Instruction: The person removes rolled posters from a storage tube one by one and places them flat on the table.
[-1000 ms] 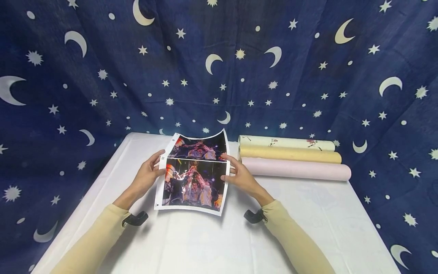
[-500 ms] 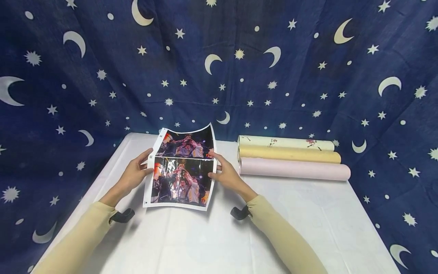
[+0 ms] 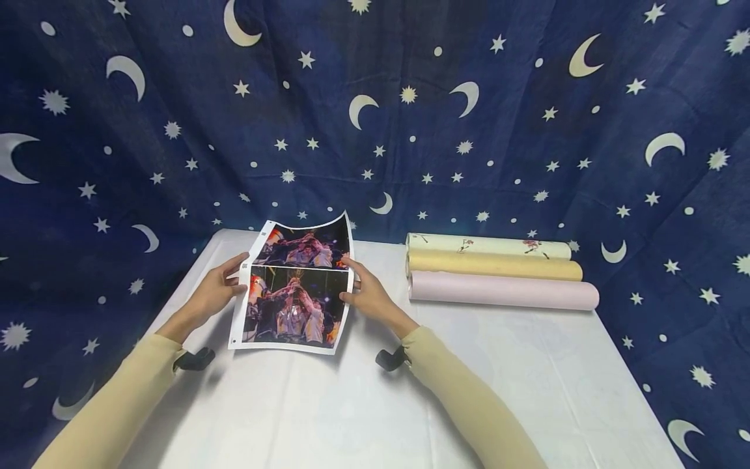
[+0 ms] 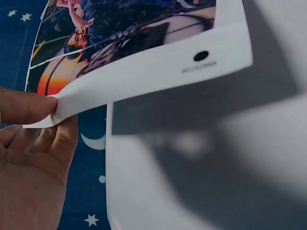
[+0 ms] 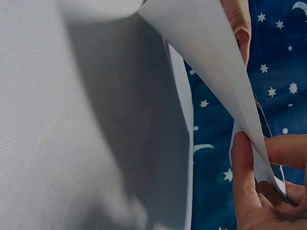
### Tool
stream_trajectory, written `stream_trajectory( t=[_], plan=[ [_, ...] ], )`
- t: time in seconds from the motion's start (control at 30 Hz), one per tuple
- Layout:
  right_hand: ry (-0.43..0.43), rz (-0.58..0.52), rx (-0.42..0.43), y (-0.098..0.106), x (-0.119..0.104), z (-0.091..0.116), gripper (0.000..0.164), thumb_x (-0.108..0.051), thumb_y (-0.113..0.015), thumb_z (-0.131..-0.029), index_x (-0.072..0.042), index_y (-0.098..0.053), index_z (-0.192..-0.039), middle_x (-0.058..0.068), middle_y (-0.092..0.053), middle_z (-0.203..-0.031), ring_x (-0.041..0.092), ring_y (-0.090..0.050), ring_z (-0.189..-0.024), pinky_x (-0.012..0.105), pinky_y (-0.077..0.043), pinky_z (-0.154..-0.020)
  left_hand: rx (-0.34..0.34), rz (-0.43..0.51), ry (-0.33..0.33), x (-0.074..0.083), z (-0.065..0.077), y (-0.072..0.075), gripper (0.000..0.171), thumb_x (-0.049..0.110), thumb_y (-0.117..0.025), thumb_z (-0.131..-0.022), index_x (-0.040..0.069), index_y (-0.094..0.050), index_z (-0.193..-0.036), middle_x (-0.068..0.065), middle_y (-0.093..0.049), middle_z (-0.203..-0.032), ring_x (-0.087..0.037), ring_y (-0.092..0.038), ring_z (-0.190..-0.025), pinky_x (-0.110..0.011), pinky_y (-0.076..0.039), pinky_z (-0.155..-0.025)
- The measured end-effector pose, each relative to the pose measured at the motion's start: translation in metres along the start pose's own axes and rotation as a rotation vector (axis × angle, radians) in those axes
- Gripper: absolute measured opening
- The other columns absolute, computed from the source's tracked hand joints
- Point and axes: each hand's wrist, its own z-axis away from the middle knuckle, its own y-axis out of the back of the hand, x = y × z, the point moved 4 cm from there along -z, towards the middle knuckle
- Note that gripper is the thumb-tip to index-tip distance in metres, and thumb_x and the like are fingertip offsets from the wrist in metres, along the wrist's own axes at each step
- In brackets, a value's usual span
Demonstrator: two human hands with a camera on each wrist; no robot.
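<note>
A glossy photo print sheet [image 3: 293, 306] bears two like pictures of people with raised arms, one above the other, inside a white border. My left hand [image 3: 208, 296] pinches its left edge, and my right hand [image 3: 370, 296] pinches the right edge at about the same height. In the left wrist view, the left thumb [image 4: 29, 109] lies on the printed face with the fingers beneath. From the right wrist, the sheet's plain white back [image 5: 206, 57] shows, its edge between thumb and fingers. Raised over the table, the sheet bows and casts a shadow.
Three paper rolls lie side by side at the back right: a floral cream one [image 3: 492, 245], a yellow one [image 3: 498, 265] and a pink one [image 3: 504, 290]. They rest on a white-covered table [image 3: 480, 391]. A blue moon-and-star curtain [image 3: 410, 117] hangs behind and at both sides.
Both hands have carried the photo print sheet leftward across the table, farther from the rolls. Their grip on its two edges stays the same. The rolls have not moved.
</note>
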Motion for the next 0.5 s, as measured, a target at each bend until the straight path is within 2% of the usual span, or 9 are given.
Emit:
stream_trajectory(
  t=[0.07,0.13,0.2,0.3,0.37,0.5],
  plan=[
    [-0.016,-0.006,0.001,-0.002,0.002,-0.003,0.083,0.011,-0.066,-0.082,-0.017,-0.034,-0.153,0.01,-0.029,-0.161,0.043,-0.055,-0.126,0.037,-0.056,-0.091,-0.005,-0.003,0.007,-0.002,-0.003,0.001,0.078,-0.007,-0.054,-0.091,0.011,-0.018,-0.157,-0.028,-0.026,-0.157,-0.047,-0.047,-0.132,-0.031,-0.052,-0.095],
    [-0.03,0.0,0.006,-0.004,0.005,-0.006,0.083,0.011,-0.066,-0.082,-0.018,-0.034,-0.153,0.008,-0.028,-0.161,0.044,-0.053,-0.127,0.039,-0.055,-0.094,-0.006,-0.012,0.015,-0.005,-0.005,0.002,0.078,-0.007,-0.054,-0.091,0.011,-0.018,-0.157,-0.028,-0.026,-0.157,-0.047,-0.046,-0.133,-0.037,-0.05,-0.099],
    [-0.048,0.004,0.012,-0.006,0.009,-0.009,0.083,0.01,-0.067,-0.081,-0.019,-0.034,-0.153,0.008,-0.028,-0.161,0.046,-0.052,-0.128,0.041,-0.054,-0.096,-0.009,-0.009,0.016,-0.007,-0.008,0.003,0.079,-0.008,-0.055,-0.09,0.011,-0.018,-0.157,-0.029,-0.026,-0.157,-0.047,-0.046,-0.132,-0.032,-0.051,-0.096],
    [-0.079,0.016,0.017,-0.008,0.014,-0.013,0.083,0.007,-0.068,-0.081,-0.021,-0.035,-0.152,0.007,-0.028,-0.162,0.047,-0.049,-0.13,0.043,-0.054,-0.097,-0.015,0.006,0.019,-0.012,-0.013,0.003,0.079,-0.008,-0.055,-0.09,0.01,-0.018,-0.157,-0.029,-0.026,-0.157,-0.046,-0.049,-0.129,-0.017,-0.049,-0.085],
    [-0.097,0.012,0.015,-0.009,0.016,-0.016,0.084,0.007,-0.068,-0.081,-0.021,-0.035,-0.152,0.008,-0.027,-0.162,0.047,-0.048,-0.131,0.042,-0.055,-0.095,-0.024,0.025,0.015,-0.016,-0.016,0.004,0.08,-0.01,-0.054,-0.089,0.009,-0.018,-0.157,-0.029,-0.026,-0.157,-0.044,-0.05,-0.127,-0.01,-0.047,-0.079],
    [-0.115,-0.006,0.017,-0.012,0.018,-0.022,0.084,0.008,-0.067,-0.08,-0.02,-0.036,-0.152,0.01,-0.027,-0.162,0.043,-0.052,-0.129,0.037,-0.058,-0.088,-0.036,0.043,0.008,-0.022,-0.022,0.005,0.08,-0.011,-0.053,-0.088,0.007,-0.017,-0.157,-0.029,-0.027,-0.157,-0.033,-0.053,-0.122,-0.008,-0.046,-0.077]
  ],
)
